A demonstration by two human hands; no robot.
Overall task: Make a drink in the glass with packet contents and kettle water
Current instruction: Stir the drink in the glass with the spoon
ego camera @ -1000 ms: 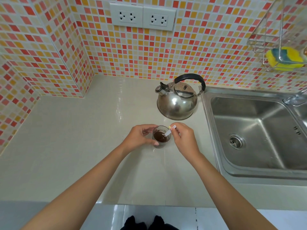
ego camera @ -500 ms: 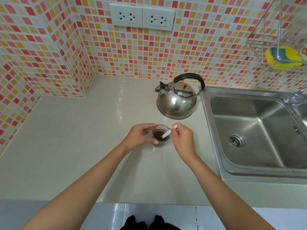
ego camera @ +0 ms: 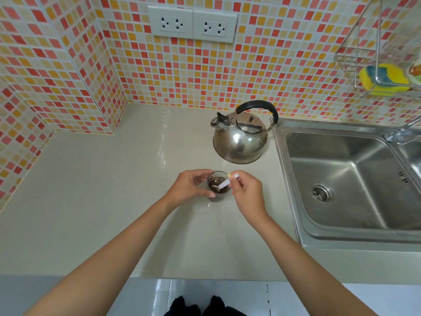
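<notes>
A small clear glass (ego camera: 218, 194) holding dark brown liquid stands on the beige counter. My left hand (ego camera: 190, 187) wraps around its left side, thumb at the front. My right hand (ego camera: 246, 192) pinches a thin white stick with a yellow end (ego camera: 226, 182); its lower tip dips into the liquid. A steel kettle (ego camera: 240, 142) with a black handle sits behind the glass, spout pointing left. No packet is visible.
A steel sink (ego camera: 355, 183) lies to the right, its rim close to my right hand. A wire rack with a yellow sponge (ego camera: 383, 79) hangs on the tiled wall. Two sockets (ego camera: 192, 23) are above. The counter (ego camera: 91, 201) stretches left.
The white stick has shifted a little inside the glass while my right hand moved slightly. My left hand stays on the glass.
</notes>
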